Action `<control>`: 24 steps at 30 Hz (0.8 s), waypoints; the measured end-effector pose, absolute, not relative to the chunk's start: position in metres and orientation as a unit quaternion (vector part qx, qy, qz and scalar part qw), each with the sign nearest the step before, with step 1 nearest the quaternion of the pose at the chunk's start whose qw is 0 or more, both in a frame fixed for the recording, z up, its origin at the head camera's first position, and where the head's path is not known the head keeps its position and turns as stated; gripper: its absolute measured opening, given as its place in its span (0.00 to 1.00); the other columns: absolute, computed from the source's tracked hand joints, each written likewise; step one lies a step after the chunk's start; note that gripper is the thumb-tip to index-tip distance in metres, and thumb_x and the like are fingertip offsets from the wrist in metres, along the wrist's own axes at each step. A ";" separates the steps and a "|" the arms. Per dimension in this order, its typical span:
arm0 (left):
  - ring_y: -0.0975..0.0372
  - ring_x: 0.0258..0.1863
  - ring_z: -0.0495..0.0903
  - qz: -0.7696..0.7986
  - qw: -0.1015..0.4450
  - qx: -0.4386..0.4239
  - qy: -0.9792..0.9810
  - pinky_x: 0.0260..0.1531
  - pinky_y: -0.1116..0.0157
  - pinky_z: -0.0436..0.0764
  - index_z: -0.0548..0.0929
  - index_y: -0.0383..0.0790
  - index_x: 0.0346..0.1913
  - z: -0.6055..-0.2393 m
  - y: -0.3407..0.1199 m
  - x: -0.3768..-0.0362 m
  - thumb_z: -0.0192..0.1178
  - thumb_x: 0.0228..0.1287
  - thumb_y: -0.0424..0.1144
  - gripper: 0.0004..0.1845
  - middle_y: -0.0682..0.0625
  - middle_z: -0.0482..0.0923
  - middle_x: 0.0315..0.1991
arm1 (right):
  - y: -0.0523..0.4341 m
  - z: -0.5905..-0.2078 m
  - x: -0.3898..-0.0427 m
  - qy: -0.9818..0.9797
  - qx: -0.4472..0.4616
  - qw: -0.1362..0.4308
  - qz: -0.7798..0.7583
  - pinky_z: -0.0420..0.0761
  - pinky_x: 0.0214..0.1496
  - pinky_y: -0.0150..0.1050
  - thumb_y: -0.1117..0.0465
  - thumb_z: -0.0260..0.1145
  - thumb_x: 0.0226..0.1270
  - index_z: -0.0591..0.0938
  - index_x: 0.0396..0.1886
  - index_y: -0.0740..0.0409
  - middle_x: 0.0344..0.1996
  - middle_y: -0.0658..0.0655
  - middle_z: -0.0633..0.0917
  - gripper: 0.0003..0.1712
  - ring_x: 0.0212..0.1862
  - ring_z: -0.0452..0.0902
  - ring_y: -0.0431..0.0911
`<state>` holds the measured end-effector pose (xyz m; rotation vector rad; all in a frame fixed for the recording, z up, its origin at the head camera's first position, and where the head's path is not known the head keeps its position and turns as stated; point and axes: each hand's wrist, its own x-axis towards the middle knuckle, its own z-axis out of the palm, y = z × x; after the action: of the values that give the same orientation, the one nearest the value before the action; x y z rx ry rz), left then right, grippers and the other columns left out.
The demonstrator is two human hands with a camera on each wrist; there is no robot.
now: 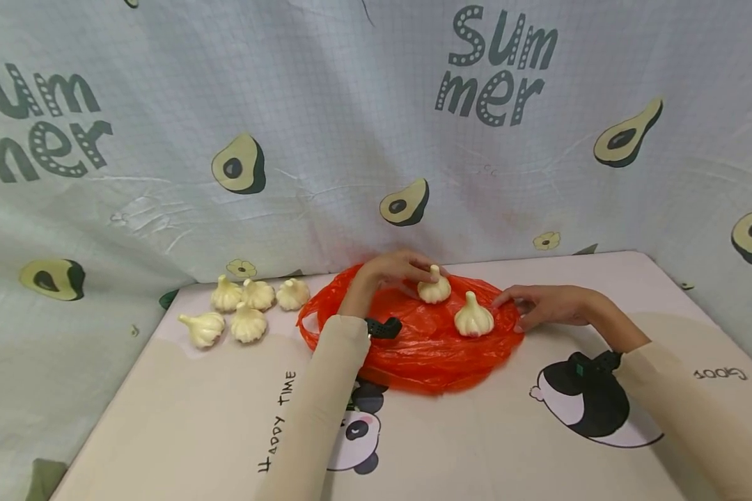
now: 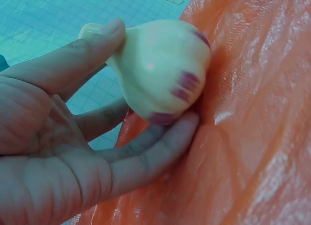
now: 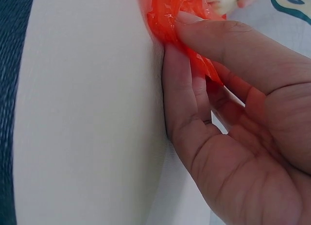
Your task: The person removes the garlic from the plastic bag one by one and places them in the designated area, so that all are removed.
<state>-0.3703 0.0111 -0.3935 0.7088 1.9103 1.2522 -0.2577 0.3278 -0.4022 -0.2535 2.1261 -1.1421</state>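
A red plastic bag [image 1: 413, 362] lies spread on the table, with two garlic bulbs on it. My left hand [image 1: 395, 269] pinches the neck of the farther garlic bulb [image 1: 435, 289] between thumb and fingers. Purple streaks mark that bulb's base in the left wrist view, where its round end is against or just beside the red plastic. The nearer garlic bulb [image 1: 473, 316] stands stem up on the bag, untouched. At the bag's right edge my right hand [image 1: 554, 306] pinches the red plastic [image 3: 167, 16] between thumb and fingers.
Several garlic bulbs [image 1: 247, 323] sit grouped at the table's far left. One bag handle loop [image 1: 307, 323] points toward them. A printed cloth [image 1: 326, 139] hangs behind the table [image 1: 213, 424], which bears panda drawings.
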 end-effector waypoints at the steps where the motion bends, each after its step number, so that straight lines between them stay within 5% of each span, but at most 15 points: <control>1: 0.55 0.46 0.81 0.489 0.364 0.279 0.742 0.50 0.56 0.85 0.83 0.35 0.60 -0.393 0.010 -0.370 0.62 0.73 0.37 0.17 0.46 0.83 0.48 | 0.327 -0.403 -0.258 0.820 -0.097 0.350 -0.442 0.77 0.65 0.46 0.64 0.70 0.66 0.72 0.69 0.56 0.70 0.65 0.66 0.32 0.67 0.66 0.57; 14: 0.57 0.39 0.80 0.486 0.328 0.291 0.756 0.45 0.58 0.86 0.85 0.32 0.56 -0.367 -0.020 -0.355 0.61 0.73 0.33 0.13 0.47 0.83 0.43 | 0.326 -0.401 -0.258 0.823 -0.096 0.351 -0.437 0.76 0.65 0.47 0.64 0.70 0.66 0.72 0.69 0.56 0.68 0.64 0.67 0.32 0.66 0.66 0.56; 24: 0.55 0.42 0.81 0.448 0.294 0.283 0.796 0.43 0.60 0.85 0.89 0.39 0.52 -0.356 -0.045 -0.323 0.66 0.68 0.35 0.12 0.47 0.84 0.47 | 0.326 -0.400 -0.258 0.821 -0.094 0.352 -0.440 0.77 0.64 0.47 0.64 0.71 0.66 0.72 0.69 0.56 0.69 0.64 0.66 0.33 0.66 0.66 0.56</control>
<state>-0.3228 -0.0449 -0.3560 0.7524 2.1179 1.1920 -0.2582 0.3263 -0.4002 -0.2430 2.1248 -1.1394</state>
